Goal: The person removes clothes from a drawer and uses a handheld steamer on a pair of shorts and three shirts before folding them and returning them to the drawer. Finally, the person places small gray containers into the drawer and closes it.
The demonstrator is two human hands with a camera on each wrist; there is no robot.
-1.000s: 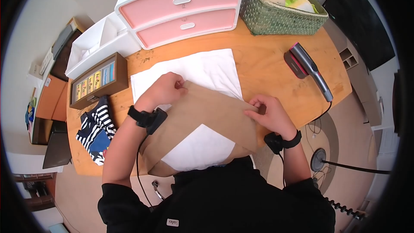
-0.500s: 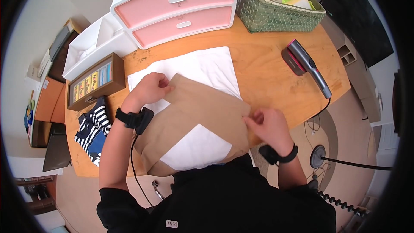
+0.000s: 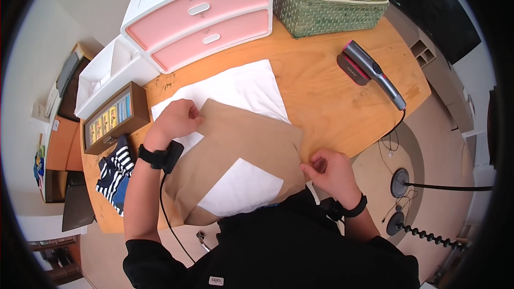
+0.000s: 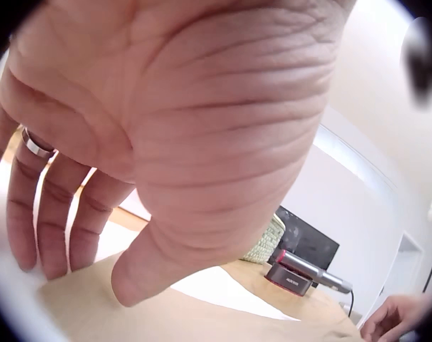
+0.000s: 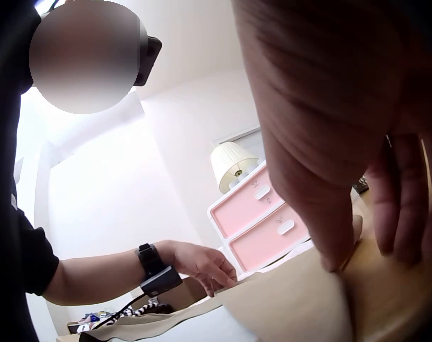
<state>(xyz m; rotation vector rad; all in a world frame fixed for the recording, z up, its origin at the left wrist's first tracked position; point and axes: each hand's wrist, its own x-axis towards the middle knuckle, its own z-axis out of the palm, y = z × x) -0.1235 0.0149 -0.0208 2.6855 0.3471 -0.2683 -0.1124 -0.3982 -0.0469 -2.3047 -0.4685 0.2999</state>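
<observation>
A tan garment (image 3: 241, 128) with a white diamond-shaped area lies over the near side of the table, its lower end against the person's black shirt. Under its far edge a white cloth (image 3: 246, 83) is spread flat. The left hand (image 3: 178, 118) pinches the garment's left edge close to the far corner; in the left wrist view its thumb (image 4: 130, 281) lies on the tan fabric while the fingers reach beyond the edge. At the right edge, the right hand (image 3: 333, 174) pinches the fabric between thumb and index finger. A wrist camera sits on each wrist.
A grey handheld steamer-like appliance (image 3: 372, 72) lies at right, its cord running off the table. A pink drawer unit (image 3: 198, 27) and a green basket (image 3: 332, 16) of plush toys stand behind. At left are a glass-topped box (image 3: 115, 118) and striped clothing (image 3: 115, 174).
The right hand has moved from the garment's far right corner down along its right edge. The left hand has shifted slightly along the left edge. The head view has swung right.
</observation>
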